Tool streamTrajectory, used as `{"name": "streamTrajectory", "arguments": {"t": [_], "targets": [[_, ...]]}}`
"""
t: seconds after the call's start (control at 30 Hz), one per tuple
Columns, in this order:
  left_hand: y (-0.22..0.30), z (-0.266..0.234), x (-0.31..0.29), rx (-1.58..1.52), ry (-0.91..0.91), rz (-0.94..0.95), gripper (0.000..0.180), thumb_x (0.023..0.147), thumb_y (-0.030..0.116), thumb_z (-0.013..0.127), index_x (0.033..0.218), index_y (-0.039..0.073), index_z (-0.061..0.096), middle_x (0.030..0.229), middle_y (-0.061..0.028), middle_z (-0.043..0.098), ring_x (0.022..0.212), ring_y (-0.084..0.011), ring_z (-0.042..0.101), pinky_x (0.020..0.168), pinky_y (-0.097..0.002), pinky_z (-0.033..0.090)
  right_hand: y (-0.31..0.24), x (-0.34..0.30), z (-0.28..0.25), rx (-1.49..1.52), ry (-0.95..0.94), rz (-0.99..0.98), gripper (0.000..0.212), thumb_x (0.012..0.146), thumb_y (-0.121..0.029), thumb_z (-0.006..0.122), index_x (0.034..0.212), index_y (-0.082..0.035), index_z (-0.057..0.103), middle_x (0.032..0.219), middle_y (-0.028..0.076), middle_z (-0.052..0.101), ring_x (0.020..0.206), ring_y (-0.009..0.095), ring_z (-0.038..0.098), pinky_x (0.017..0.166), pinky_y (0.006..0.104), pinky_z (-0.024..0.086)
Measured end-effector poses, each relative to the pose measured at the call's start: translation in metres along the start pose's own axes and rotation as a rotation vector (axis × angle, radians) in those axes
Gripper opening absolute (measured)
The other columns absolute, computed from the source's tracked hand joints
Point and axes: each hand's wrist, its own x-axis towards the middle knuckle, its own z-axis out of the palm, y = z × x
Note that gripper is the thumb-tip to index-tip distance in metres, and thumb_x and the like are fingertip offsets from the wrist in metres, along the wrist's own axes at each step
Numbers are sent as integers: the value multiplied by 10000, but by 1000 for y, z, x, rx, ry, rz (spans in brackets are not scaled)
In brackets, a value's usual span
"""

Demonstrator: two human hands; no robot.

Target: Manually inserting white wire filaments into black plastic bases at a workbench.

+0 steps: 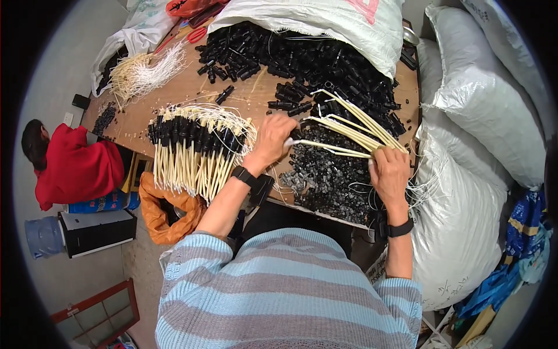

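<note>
My right hand is closed around a fanned bundle of cream sleeved cables with white tips, which point left and away from me. The fingers of my left hand are pinched together at the white end of one cable that stands apart from the bundle. What is between those fingertips is too small to make out. Under the cables lies a pile of small black and clear plastic parts. Left of my left wrist rests a row of cream cables fitted with black connectors.
A white woven sack spills black connector housings across the table's far side. Loose white wires and red scissors lie far left. Full white sacks crowd the right. A person in red sits left, near an orange bag.
</note>
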Motion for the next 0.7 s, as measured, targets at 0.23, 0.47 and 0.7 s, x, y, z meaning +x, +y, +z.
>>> {"name": "streamTrajectory", "arguments": {"t": [0.23, 0.47, 0.7], "targets": [[31, -19, -10, -560, -37, -425, 387, 753, -12, 546, 1137, 31, 575, 948, -114, 636, 891, -269, 617, 817, -332, 487, -32, -30, 2, 484, -64, 262, 106, 834, -103, 654, 929, -57, 653, 622, 87, 584, 519, 236, 542, 525, 336, 415], [26, -25, -16, -668, -165, -641, 320, 782, -10, 562, 1078, 69, 652, 927, -102, 696, 932, -240, 652, 885, -356, 478, -39, -44, -4, 530, -148, 212, 108, 833, -181, 696, 874, -82, 700, 639, 72, 623, 503, 214, 551, 515, 319, 392], [101, -29, -1, -319, -272, 138, 338, 710, 114, 712, 1019, 147, 582, 802, -46, 622, 768, -251, 645, 608, -371, 505, -62, -22, 22, 597, -43, 204, 265, 700, 23, 645, 957, -39, 649, 1079, 120, 646, 866, 280, 635, 688, 330, 475]]}}
